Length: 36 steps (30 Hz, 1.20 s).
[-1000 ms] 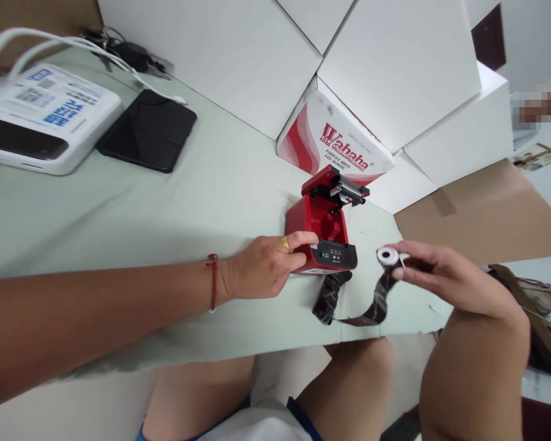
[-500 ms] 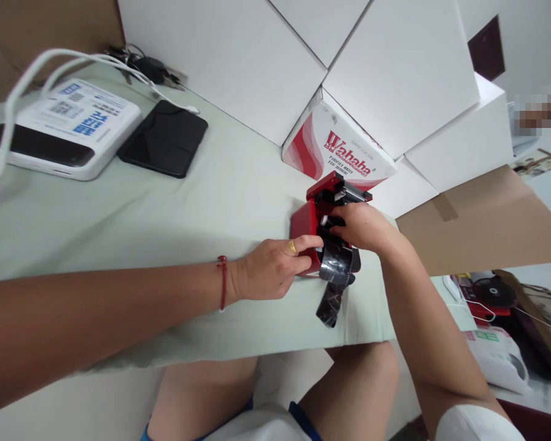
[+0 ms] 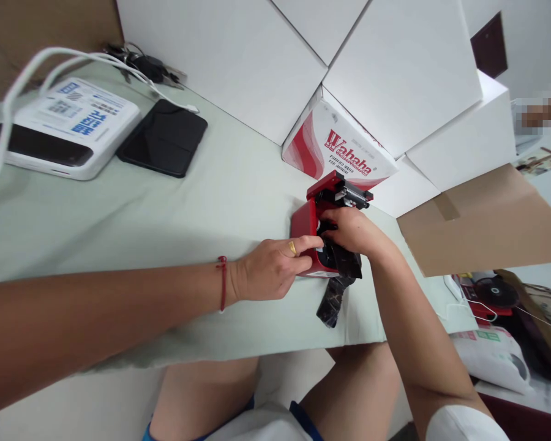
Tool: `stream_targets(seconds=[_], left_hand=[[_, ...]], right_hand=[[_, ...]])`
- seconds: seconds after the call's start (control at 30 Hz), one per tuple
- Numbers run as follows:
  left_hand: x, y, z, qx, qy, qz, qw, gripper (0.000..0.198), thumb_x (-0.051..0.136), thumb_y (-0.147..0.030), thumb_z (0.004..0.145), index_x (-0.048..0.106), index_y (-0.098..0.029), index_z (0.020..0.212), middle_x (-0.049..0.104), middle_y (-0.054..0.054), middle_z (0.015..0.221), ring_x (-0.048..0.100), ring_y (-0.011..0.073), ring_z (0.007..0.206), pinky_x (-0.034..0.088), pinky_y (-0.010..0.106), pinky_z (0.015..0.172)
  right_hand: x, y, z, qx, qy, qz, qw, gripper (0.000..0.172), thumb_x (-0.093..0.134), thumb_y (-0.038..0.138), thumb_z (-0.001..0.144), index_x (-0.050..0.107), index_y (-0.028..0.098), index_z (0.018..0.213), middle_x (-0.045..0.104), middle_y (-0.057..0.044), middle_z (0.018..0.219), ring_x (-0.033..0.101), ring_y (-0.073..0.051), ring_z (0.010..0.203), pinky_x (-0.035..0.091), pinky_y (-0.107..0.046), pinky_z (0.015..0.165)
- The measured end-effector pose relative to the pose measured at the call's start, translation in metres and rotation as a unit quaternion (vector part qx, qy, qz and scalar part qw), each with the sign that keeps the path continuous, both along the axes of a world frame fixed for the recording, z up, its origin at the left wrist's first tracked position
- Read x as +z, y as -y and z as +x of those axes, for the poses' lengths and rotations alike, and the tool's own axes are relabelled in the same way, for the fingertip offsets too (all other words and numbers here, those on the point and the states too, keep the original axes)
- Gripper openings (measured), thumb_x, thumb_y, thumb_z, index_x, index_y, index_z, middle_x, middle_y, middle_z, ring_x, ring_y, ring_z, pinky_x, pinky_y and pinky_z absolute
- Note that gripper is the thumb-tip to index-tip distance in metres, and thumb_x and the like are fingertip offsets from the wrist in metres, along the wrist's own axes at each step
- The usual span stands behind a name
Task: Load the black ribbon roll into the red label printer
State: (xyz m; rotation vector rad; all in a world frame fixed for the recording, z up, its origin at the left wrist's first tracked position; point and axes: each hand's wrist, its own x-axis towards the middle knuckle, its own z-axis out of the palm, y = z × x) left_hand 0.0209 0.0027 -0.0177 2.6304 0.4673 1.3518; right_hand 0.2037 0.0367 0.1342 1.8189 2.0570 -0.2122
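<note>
Between my hands, a red box-shaped device [image 3: 303, 222], resembling a small label printer, stands on the cloth-covered table with its lid [image 3: 324, 184] raised. My left hand [image 3: 275, 266], wearing a ring, grips the device's near left wall between fingers and thumb. My right hand [image 3: 349, 229] reaches into the opening from the right, its fingers closed around a dark roll that they largely hide. A glossy black strip [image 3: 348, 260] comes out over the device's near edge below my right hand. Its crumpled loose end [image 3: 334, 300] lies on the cloth.
A Wahaha carton [image 3: 340, 150] stands behind the device, against stacked white boxes [image 3: 395, 67]. To the left are a black phone [image 3: 165, 138], a white power bank [image 3: 78, 131], a looping white cable [image 3: 9, 104] and keys [image 3: 149, 67]. A cardboard flap [image 3: 487, 220] juts in at right.
My right hand has pushed slightly deeper into the red device and to the left. The black strip has shifted right and flattened over the edge. My left hand has stayed put.
</note>
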Motion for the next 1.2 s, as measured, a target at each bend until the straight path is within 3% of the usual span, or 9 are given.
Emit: stream_targets(seconds=[0.13,0.4,0.47,0.57,0.63,0.7,0.83,1.0,1.2], left_hand=[[0.001,0.002,0.0,-0.01,0.023,0.014,1.0,0.027,0.05,-0.002,0.085,0.07,-0.018,0.096,0.069,0.008,0.146,0.072,0.0196,0.105,0.062,0.031,0.084],[0.005,0.001,-0.003,-0.069,-0.025,0.021,0.997,0.028,0.055,-0.003,0.079,0.075,-0.018,0.093,0.068,0.002,0.155,0.068,0.018,0.087,0.058,0.035,0.066],[0.006,0.001,-0.003,-0.078,-0.027,0.016,0.996,0.026,0.056,-0.004,0.08,0.074,-0.018,0.09,0.067,0.003,0.155,0.068,0.018,0.087,0.059,0.036,0.068],[0.005,0.0,-0.004,-0.077,-0.033,0.014,0.996,0.023,0.057,-0.004,0.08,0.073,-0.018,0.088,0.067,0.003,0.156,0.067,0.0186,0.088,0.058,0.036,0.07],[0.004,0.0,-0.003,-0.074,-0.034,0.016,0.997,0.022,0.057,-0.004,0.08,0.073,-0.019,0.086,0.067,0.003,0.156,0.067,0.0189,0.088,0.058,0.036,0.07],[0.003,-0.001,-0.003,-0.075,-0.032,0.02,0.996,0.021,0.057,-0.004,0.08,0.072,-0.019,0.083,0.066,0.003,0.156,0.066,0.0187,0.086,0.057,0.037,0.069],[0.004,-0.001,-0.002,-0.078,-0.023,0.026,0.996,0.025,0.056,-0.003,0.081,0.074,-0.018,0.089,0.067,0.004,0.155,0.067,0.0183,0.087,0.058,0.036,0.068],[0.007,0.001,-0.003,-0.032,0.026,0.025,0.999,0.027,0.052,-0.002,0.086,0.072,-0.018,0.093,0.071,0.006,0.15,0.069,0.019,0.089,0.061,0.035,0.075],[0.009,0.0,-0.002,0.014,0.048,-0.027,0.998,0.031,0.048,0.002,0.081,0.066,-0.018,0.097,0.065,0.012,0.156,0.073,0.0223,0.106,0.063,0.038,0.097]], right_hand=[[-0.008,-0.005,-0.001,0.011,-0.019,-0.02,1.0,0.025,0.071,0.012,0.092,0.081,0.018,0.114,0.083,-0.008,0.111,0.072,-0.021,0.096,0.049,-0.028,0.08],[-0.004,0.001,0.009,0.028,-0.095,-0.009,0.995,0.022,0.065,0.015,0.096,0.082,0.021,0.11,0.084,-0.004,0.105,0.071,-0.018,0.088,0.052,-0.028,0.08],[0.003,0.011,0.011,0.024,-0.173,0.063,0.983,0.022,0.062,0.022,0.1,0.083,0.021,0.108,0.084,-0.003,0.104,0.072,-0.018,0.086,0.054,-0.029,0.081],[0.009,0.02,0.014,0.025,-0.281,0.256,0.925,0.026,0.058,0.032,0.105,0.082,0.021,0.107,0.083,-0.004,0.101,0.075,-0.02,0.091,0.057,-0.033,0.088],[0.007,0.018,0.018,0.047,-0.278,0.376,0.883,0.032,0.055,0.039,0.108,0.08,0.022,0.119,0.083,-0.008,0.112,0.074,-0.024,0.106,0.057,-0.038,0.097],[0.001,0.013,0.025,0.078,-0.233,0.428,0.87,0.04,0.052,0.044,0.109,0.074,0.022,0.134,0.079,-0.012,0.131,0.068,-0.028,0.124,0.053,-0.045,0.11],[-0.012,0.014,0.035,0.09,-0.208,0.38,0.897,0.048,0.046,0.05,0.112,0.068,0.021,0.144,0.073,-0.015,0.143,0.064,-0.03,0.135,0.049,-0.051,0.117],[-0.019,0.052,0.034,0.086,-0.264,0.383,0.881,0.039,0.044,0.043,0.114,0.077,0.025,0.126,0.081,-0.01,0.123,0.072,-0.025,0.116,0.054,-0.045,0.106],[-0.04,0.081,0.04,0.072,-0.315,0.35,0.879,0.039,0.047,0.041,0.113,0.083,0.026,0.117,0.081,-0.011,0.122,0.072,-0.025,0.119,0.056,-0.047,0.105]])
